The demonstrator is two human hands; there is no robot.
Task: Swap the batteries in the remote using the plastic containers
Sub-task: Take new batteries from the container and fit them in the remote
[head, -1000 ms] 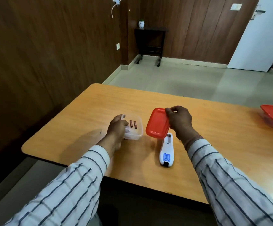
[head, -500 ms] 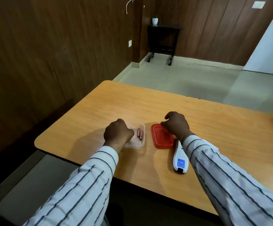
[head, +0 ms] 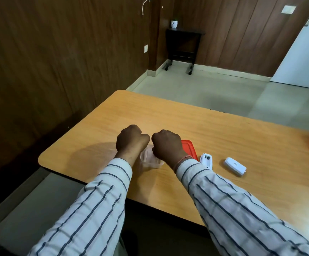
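Both hands hung curled over the clear plastic container (head: 151,159) near the table's (head: 223,145) front edge. The left hand (head: 131,138) and right hand (head: 166,145) hid their fingers, so any hold could not be told. The red lid (head: 188,147) lay just right, then the opened remote (head: 206,159) and its battery cover (head: 235,166).

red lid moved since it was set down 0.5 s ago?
Cannot tell. The camera itself shifted. The red lid lies flat on the table, right of the clear container, as before, now partly behind the right hand.
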